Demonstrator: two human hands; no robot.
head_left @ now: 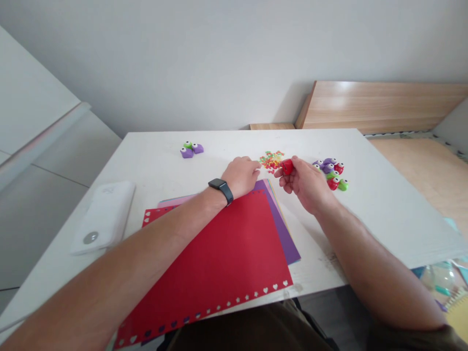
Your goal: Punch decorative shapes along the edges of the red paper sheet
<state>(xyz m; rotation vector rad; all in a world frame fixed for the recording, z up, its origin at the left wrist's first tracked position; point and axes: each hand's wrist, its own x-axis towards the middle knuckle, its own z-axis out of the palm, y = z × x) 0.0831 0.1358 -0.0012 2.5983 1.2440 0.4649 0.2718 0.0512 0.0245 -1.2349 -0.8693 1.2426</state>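
Red paper [204, 273] lies below the two hands, held just apart, the right hand [305, 183] pinching a red craft punch [287, 166] beside loose paper bits [271, 162], which a careless brush of the left hand [240, 176] could scatter.

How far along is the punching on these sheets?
Done: the red paper sheet has heart-shaped holes along its near edge, and punched paper bits lie in a pile. In hand: the right hand grips a red craft punch; the left hand is beside the pile. Left: the purple sheet's visible strip shows no holes; more punches sit nearby.
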